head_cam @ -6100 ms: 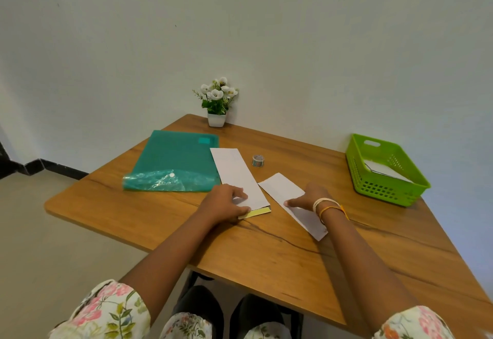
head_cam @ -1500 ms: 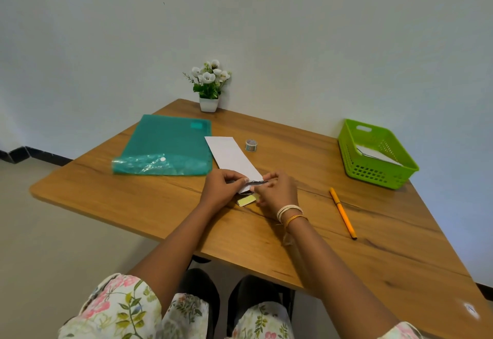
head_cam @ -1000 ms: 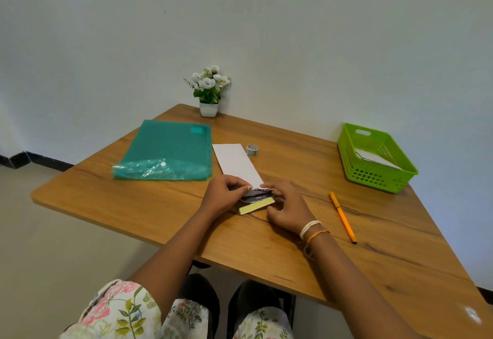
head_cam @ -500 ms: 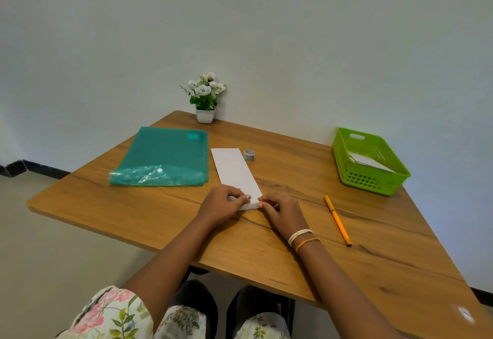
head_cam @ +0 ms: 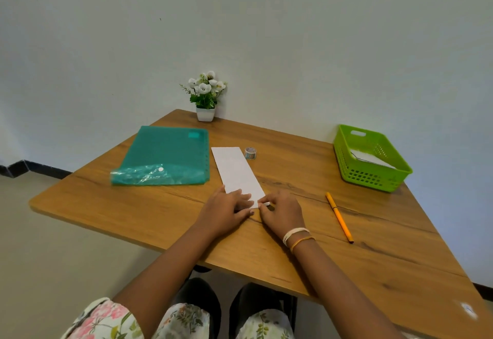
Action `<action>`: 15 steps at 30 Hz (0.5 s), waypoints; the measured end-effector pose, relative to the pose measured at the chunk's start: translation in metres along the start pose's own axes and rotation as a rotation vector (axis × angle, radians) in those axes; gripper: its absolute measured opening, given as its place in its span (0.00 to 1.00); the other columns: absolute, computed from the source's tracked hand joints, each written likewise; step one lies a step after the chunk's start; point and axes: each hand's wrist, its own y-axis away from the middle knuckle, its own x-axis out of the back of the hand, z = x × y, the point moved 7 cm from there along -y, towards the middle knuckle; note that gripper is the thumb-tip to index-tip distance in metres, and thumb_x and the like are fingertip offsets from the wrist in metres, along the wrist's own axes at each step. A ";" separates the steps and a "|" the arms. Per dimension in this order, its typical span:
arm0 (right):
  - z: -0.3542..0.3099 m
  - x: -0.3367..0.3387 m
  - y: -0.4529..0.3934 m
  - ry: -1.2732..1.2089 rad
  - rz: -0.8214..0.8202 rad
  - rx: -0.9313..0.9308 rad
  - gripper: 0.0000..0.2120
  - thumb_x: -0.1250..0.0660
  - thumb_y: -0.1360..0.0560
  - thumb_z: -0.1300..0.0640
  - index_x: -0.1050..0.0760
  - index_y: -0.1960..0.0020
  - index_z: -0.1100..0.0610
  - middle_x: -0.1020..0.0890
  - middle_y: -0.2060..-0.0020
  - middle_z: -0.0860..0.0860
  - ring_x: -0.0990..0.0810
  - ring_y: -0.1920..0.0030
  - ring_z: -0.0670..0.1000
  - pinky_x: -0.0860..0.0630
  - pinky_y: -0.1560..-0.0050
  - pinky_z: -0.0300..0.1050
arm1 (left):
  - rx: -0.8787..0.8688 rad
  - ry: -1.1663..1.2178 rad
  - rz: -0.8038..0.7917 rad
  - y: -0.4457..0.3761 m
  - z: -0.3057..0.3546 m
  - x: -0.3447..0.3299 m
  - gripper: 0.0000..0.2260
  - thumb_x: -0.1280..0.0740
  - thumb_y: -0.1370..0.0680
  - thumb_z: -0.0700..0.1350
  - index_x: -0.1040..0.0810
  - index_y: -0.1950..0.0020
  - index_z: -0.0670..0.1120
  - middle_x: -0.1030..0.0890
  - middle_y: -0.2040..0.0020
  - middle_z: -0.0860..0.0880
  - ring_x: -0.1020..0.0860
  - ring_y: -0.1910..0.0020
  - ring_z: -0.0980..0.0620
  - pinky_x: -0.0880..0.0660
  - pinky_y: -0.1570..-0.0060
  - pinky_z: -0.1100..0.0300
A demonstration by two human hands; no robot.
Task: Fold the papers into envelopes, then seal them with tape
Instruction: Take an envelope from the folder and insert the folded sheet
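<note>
On the wooden table (head_cam: pixel 160 213) a long white folded paper (head_cam: pixel 236 171) lies lengthwise, its near end pressed flat under the left hand (head_cam: pixel 224 210) and pinched at the corner by the right hand (head_cam: pixel 282 213). A small tape roll (head_cam: pixel 250 153) sits just beside its far end, a teal plastic folder (head_cam: pixel 168 154) to the left. An orange pen (head_cam: pixel 338 217) lies right of the hands; a green basket (head_cam: pixel 373 175) holding paper and a small potted flower plant (head_cam: pixel 205 95) stand farther off.

A wooden table (head_cam: pixel 373 245) stands against a plain pale wall (head_cam: pixel 266 31); beige floor (head_cam: pixel 53 258) below, with a dark skirting strip (head_cam: pixel 26 169) at left
</note>
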 end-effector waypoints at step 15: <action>-0.016 -0.022 -0.027 -0.588 -0.429 -0.654 0.15 0.31 0.29 0.65 0.26 0.43 0.64 0.26 0.53 0.59 0.26 0.63 0.52 0.25 0.61 0.44 | 0.030 -0.134 0.182 0.014 0.010 0.008 0.17 0.37 0.22 0.55 0.24 0.36 0.49 0.22 0.37 0.48 0.25 0.39 0.51 0.27 0.43 0.57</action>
